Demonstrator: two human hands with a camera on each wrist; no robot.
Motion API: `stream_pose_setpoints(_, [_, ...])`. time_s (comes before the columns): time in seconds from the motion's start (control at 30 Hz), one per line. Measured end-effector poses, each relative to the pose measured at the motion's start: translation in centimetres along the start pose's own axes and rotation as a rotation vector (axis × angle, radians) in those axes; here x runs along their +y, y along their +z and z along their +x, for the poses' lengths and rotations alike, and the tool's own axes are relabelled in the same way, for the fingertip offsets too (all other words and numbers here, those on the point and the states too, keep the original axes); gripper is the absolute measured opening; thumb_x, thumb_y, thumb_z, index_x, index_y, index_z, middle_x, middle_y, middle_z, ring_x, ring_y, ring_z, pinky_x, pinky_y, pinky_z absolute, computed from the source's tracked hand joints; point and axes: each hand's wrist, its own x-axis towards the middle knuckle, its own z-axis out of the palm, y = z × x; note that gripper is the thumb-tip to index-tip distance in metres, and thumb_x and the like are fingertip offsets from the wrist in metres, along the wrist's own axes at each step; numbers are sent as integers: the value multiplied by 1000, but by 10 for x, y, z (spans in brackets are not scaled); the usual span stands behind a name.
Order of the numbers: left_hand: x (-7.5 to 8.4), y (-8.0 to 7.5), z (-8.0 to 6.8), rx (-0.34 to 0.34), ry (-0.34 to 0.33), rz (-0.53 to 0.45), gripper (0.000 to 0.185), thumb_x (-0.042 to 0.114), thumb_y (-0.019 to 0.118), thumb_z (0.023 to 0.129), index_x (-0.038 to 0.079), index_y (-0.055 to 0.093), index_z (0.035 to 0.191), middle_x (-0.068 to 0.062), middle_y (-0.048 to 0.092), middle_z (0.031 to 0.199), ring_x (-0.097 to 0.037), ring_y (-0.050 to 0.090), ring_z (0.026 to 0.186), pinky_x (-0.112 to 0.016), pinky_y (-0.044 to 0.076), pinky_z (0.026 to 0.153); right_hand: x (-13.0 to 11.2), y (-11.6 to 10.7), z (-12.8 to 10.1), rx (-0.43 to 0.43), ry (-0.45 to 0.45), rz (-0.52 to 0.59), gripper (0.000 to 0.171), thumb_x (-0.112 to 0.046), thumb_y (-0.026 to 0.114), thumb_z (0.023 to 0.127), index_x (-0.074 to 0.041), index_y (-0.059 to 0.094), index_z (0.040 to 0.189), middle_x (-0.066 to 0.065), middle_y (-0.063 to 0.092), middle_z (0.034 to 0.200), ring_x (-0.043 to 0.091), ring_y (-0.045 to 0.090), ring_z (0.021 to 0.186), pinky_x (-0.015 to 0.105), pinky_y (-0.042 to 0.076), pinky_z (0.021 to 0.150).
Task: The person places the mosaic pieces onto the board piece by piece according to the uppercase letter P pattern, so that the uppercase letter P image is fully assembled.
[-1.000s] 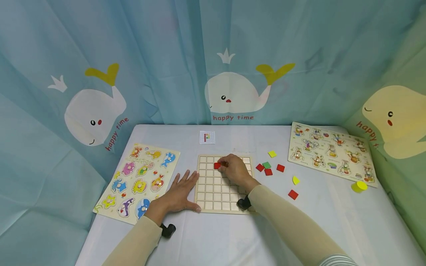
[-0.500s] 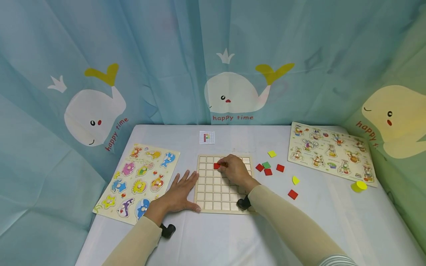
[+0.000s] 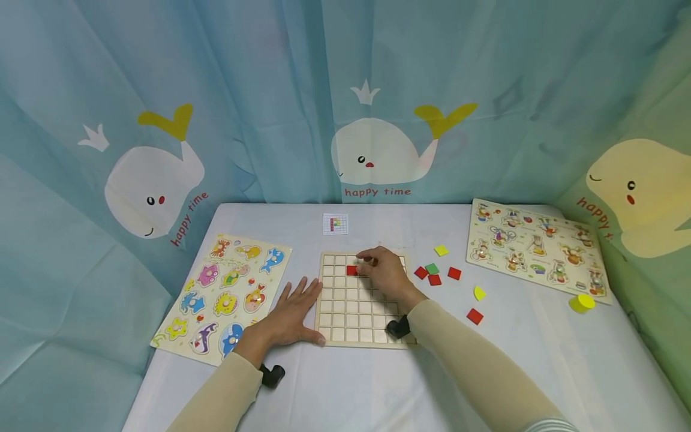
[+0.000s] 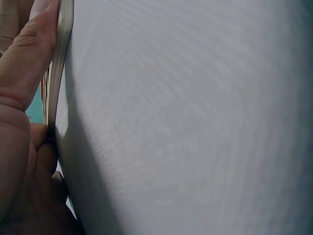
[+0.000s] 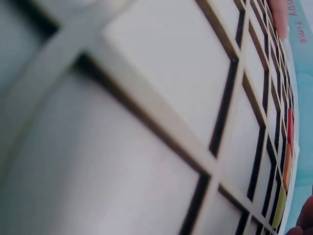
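Note:
A wooden grid board (image 3: 338, 341) lies on the table. One red square tile (image 3: 352, 270) sits in a cell near its far side. Over the board's far part, my right hand (image 3: 385, 276) hovers with thumb and index finger apart and nothing between them. Its fingertips are just right of the red tile. In the right wrist view an orange tile (image 5: 287, 164) and a yellow tile (image 5: 279, 208) line up in cells beside the red one; my right hand hides them from the head view. My left hand (image 3: 286, 315) rests with spread fingers against the board's left edge.
Right of the board lie several red tiles (image 3: 454, 273), a green tile (image 3: 432, 269) and yellow pieces (image 3: 441, 250). A printed pattern card (image 3: 336, 224) is behind it. Picture puzzles flank it left (image 3: 216, 294) and right (image 3: 540, 246), with a yellow cylinder (image 3: 582, 303) at the right puzzle's edge.
My right thumb and index finger have parted and lifted off the cell beside the red tile, and the hand has shifted slightly right. My left hand has stayed in place.

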Motion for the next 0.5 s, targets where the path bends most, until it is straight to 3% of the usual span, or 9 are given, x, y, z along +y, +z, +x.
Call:
stream_pose_setpoints(0.23, [0,1,-1,8,4,1,126,72,73,63,16,11,158,3,8,165,-22,-4,153,-46,-7,124,-2,-9,-5,23,-40,49,30,-22,68,92,-18,68,122,2,61,113,21,54,94,34,50,77])
stream_pose_setpoints(0.5, [1,0,-2,12,8,-15,126,68,76,63,16,13,158,2,9,165,-22,-4,153,-46,-7,124,-1,-35,-19,86,-49,86,35,-26,68,92,-15,66,124,3,61,119,21,52,102,35,50,83])
